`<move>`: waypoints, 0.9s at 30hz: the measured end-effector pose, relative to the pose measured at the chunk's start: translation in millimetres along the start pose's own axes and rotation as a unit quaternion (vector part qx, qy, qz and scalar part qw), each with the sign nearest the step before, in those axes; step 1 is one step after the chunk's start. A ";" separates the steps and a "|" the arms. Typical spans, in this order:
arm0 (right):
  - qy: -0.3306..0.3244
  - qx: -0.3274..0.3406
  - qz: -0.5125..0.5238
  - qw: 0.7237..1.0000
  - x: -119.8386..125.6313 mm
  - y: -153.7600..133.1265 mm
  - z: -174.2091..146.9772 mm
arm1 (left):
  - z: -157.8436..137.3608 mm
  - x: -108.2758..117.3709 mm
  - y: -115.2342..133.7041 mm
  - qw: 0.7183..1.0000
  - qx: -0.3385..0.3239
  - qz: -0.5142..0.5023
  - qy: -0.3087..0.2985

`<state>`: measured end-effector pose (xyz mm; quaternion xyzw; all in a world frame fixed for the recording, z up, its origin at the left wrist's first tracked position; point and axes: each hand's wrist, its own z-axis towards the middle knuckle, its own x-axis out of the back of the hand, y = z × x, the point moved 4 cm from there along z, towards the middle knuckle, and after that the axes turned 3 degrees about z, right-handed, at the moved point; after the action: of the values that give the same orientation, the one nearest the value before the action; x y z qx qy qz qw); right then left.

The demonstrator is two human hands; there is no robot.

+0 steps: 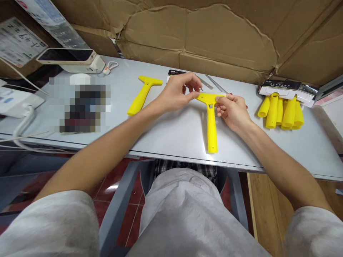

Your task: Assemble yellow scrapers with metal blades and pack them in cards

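A yellow plastic scraper handle point(211, 125) is held above the desk's front part, its wide head away from me and its grip pointing toward me. My right hand point(232, 110) pinches the right end of that head between thumb and fingers. At the left end, the thumb of my left hand point(180, 91) touches the head's corner. A small metal screw point(201, 89) shows at the left fingertips, partly hidden. Behind the hands lie a flat metal blade point(207, 84) and a thin metal rod point(218, 84), with a red end showing past my right hand.
Another yellow scraper point(142, 94) lies left of my left arm. Several yellow scraper handles point(284, 112) with black-and-white packaging point(289, 91) lie at the right. A phone point(66, 56) rests on a white charger at the left, near cables. Cardboard point(200, 35) stands along the desk's back edge.
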<state>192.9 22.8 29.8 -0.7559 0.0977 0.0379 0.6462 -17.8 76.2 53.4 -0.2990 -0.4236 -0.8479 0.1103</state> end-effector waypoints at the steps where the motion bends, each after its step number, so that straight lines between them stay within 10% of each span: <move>1: -0.001 0.000 -0.002 1.000 -0.1 0.2 0.3 | -0.3 -2.3 0.1 1.000 -0.023 -0.002 0.004; 27: -0.002 -0.007 -0.005 1.000 0.5 2.5 1.1 | -0.5 -3.6 1.1 0.999 -0.025 -0.046 0.008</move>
<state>193.0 23.5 27.1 -0.7610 0.0926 0.0371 0.6410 -14.6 74.9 51.7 -0.2756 -0.4147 -0.8646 0.0671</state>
